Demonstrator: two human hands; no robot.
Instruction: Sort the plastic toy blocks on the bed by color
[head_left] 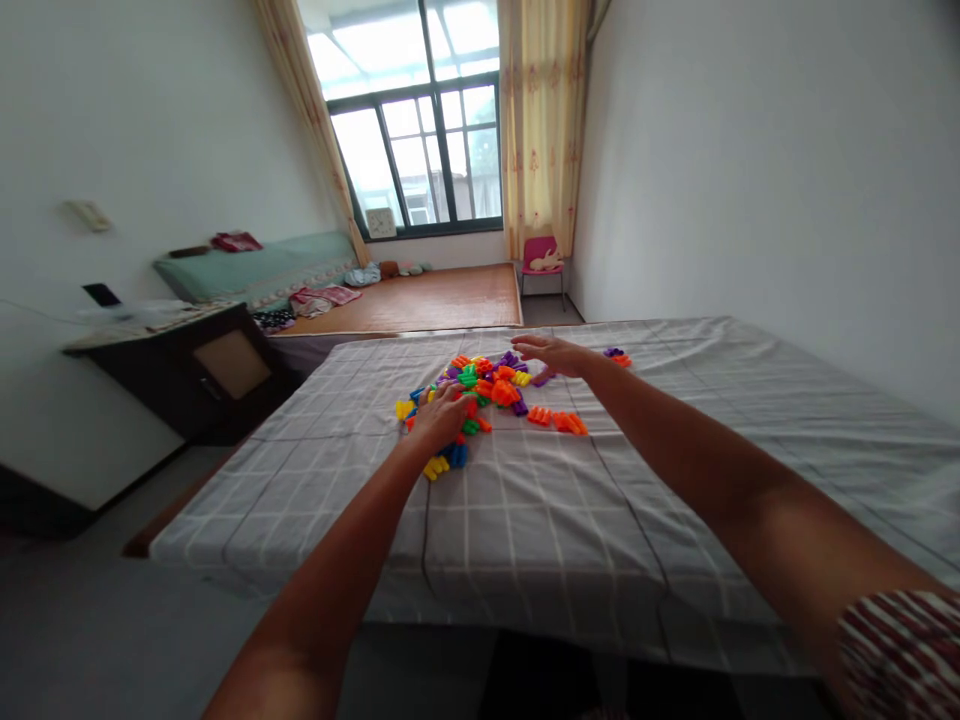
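Note:
A loose heap of small ribbed plastic toy pieces in orange, green, purple, yellow and blue lies on a grey checked cloth. My left hand rests on the near left side of the heap, its fingers stretched over the pieces. At the heap's far right edge is my right hand, palm down with thumb and fingers apart, beside a few purple pieces. Two orange pieces lie apart, right of the heap. A purple and orange cluster sits beyond my right wrist.
The cloth covers a wide bed-like surface. Behind it stands another bed with clothes on its left. A dark cabinet is at the left, and a pink chair with a soft toy stands near the window. A white wall runs along the right.

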